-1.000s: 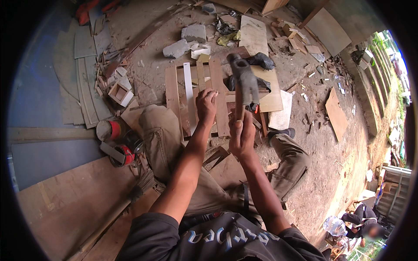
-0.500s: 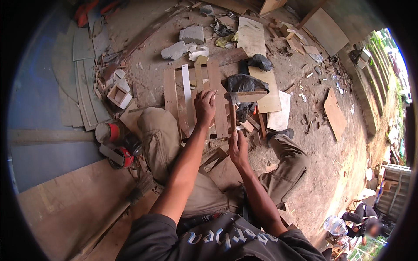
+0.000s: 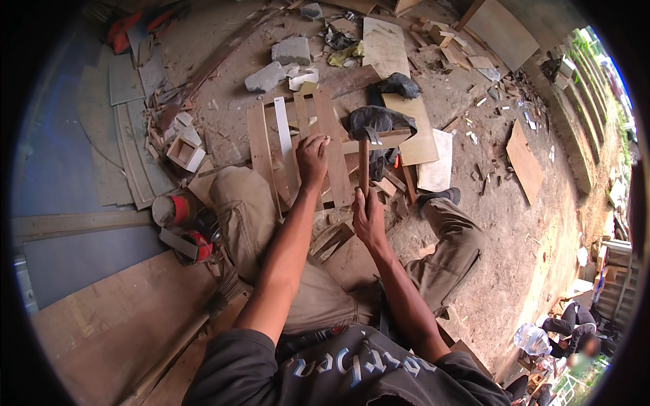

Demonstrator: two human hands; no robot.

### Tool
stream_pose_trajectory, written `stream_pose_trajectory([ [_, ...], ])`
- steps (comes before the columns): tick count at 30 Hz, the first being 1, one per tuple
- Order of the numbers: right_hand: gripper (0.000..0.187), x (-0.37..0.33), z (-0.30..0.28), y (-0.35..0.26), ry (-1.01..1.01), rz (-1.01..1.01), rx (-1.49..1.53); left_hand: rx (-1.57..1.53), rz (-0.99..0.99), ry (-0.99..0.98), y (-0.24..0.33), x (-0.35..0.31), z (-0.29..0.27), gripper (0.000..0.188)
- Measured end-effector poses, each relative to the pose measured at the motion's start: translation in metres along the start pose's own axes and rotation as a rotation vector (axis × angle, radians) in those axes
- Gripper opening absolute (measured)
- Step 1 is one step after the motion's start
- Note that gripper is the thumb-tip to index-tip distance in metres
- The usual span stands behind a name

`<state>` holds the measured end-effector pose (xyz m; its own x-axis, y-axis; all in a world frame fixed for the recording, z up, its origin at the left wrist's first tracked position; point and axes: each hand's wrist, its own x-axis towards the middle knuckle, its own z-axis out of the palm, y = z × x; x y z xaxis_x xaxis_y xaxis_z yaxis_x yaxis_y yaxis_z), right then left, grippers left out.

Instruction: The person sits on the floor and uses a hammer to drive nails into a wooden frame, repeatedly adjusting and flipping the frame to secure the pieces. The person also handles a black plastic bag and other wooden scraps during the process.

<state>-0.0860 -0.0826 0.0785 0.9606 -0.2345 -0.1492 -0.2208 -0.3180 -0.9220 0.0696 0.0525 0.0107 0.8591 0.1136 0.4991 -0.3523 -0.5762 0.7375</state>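
My right hand [image 3: 367,215] is wrapped round the lower handle of a hammer [image 3: 364,166], which stands nearly upright in the picture, its dark head at the far end. Just left of it, my left hand [image 3: 313,161] is closed above a frame of wooden slats [image 3: 332,139], thumb and fingers pressed together; what is pinched in them, if anything, is too small to name. A narrow white strip [image 3: 283,128] runs between the frame's left slats. Beyond the hammer head lie a short wooden piece [image 3: 393,139] and a black plastic bag [image 3: 382,122], partly covered.
To the left stand a tin with a red band [image 3: 177,210] and a small open wooden box [image 3: 184,153]. Grey blocks [image 3: 291,51] and plywood sheets [image 3: 414,128] lie beyond the frame. Wood scraps litter the ground. Another person [image 3: 575,325] sits far right, near a clear plastic container [image 3: 531,338].
The hammer has turned, its head now farther from me and more upright. My left hand stays closed over the slats. The whole view has shifted slightly.
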Motion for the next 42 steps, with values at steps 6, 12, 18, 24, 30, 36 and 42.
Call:
stream_pose_trajectory([
  [6,0.033,0.019,0.001,-0.031,-0.147,-0.082,-0.193,0.021,-0.01,0.023,-0.002,-0.002,0.001,0.01],
  [12,0.031,0.02,0.001,-0.054,-0.093,-0.202,-0.131,-0.025,-0.036,0.005,0.002,-0.002,-0.001,0.01],
  [18,0.024,0.024,0.002,-0.017,-0.154,-0.182,-0.284,0.073,-0.035,0.022,-0.001,-0.006,0.001,0.01],
  [24,0.025,-0.002,-0.002,0.0,-0.103,-0.147,-0.254,0.05,-0.035,-0.022,0.003,-0.002,-0.003,0.01],
  [30,0.027,-0.021,-0.002,0.029,0.03,-0.075,-0.22,-0.032,0.026,0.033,-0.008,-0.004,-0.003,0.014],
  [36,0.031,-0.02,-0.006,0.043,0.046,-0.048,-0.104,-0.089,-0.13,-0.007,-0.006,-0.006,-0.005,0.02],
  [42,0.034,-0.016,-0.007,0.029,-0.061,0.058,0.027,-0.089,-0.128,-0.02,-0.004,-0.005,-0.009,0.017],
])
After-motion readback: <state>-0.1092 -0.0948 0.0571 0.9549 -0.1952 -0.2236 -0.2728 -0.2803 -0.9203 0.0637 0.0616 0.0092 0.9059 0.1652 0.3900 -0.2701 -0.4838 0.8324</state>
